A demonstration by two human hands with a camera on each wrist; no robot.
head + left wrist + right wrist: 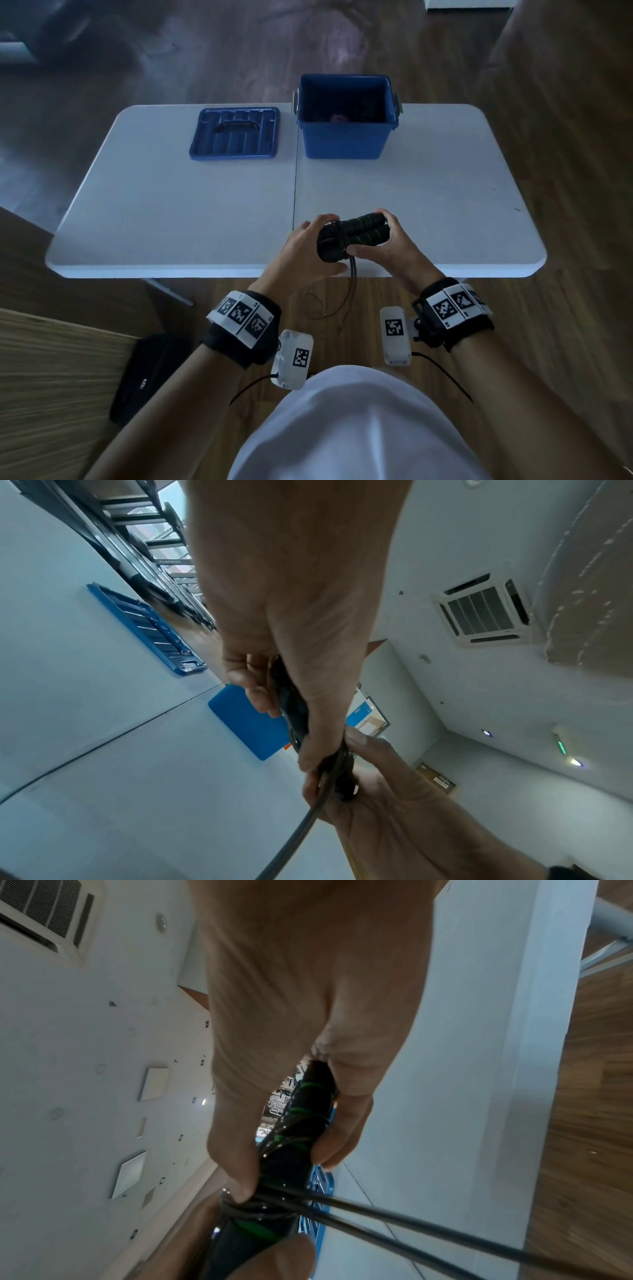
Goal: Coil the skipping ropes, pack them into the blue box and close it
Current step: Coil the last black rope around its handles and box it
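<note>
Both hands hold one skipping rope above the surface's near edge: right hand grips its paired handles, left hand pinches the cord end. Farther back stand the open blue box and its lid.

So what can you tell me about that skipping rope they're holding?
The rope has two black handles with green spiral stripes, looking foam-covered, held side by side above the table's near edge. A thin dark cord is wound a few turns around the handles; the rest hangs below the table edge in a loose loop. The right hand grips the handles, its thumb by the windings. The left hand holds the other end, fingers curled over it.
</note>
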